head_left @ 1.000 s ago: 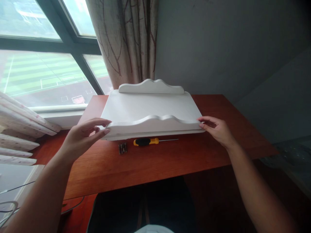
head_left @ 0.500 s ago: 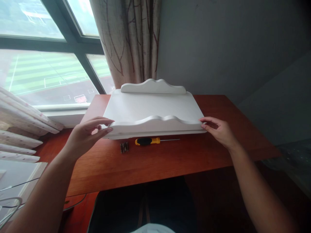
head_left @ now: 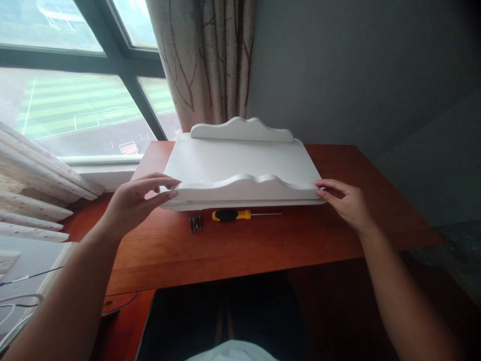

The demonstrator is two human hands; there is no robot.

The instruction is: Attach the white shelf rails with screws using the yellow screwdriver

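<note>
A white wavy-topped panel point(head_left: 248, 189) stands upright along the near edge of a flat white board point(head_left: 240, 159). My left hand point(head_left: 141, 200) pinches the panel's left end between thumb and fingers. At the opposite end, my right hand point(head_left: 343, 198) grips it the same way. A second wavy panel point(head_left: 240, 130) stands along the board's far edge, touched by neither hand. Just in front of the board lies a yellow and black screwdriver point(head_left: 231, 215), its shaft pointing right. Several small screws point(head_left: 196, 223) lie in a group to its left.
Everything rests on a reddish-brown wooden table point(head_left: 233, 255). Behind and left are a window point(head_left: 86, 100) and a patterned curtain point(head_left: 210, 60). A grey wall point(head_left: 338, 70) rises behind the table. White cables point(head_left: 22, 316) hang at the lower left.
The view has shifted slightly, so everything sits a little farther right and higher in the picture. Both hands keep their places at the ends of the near panel.
</note>
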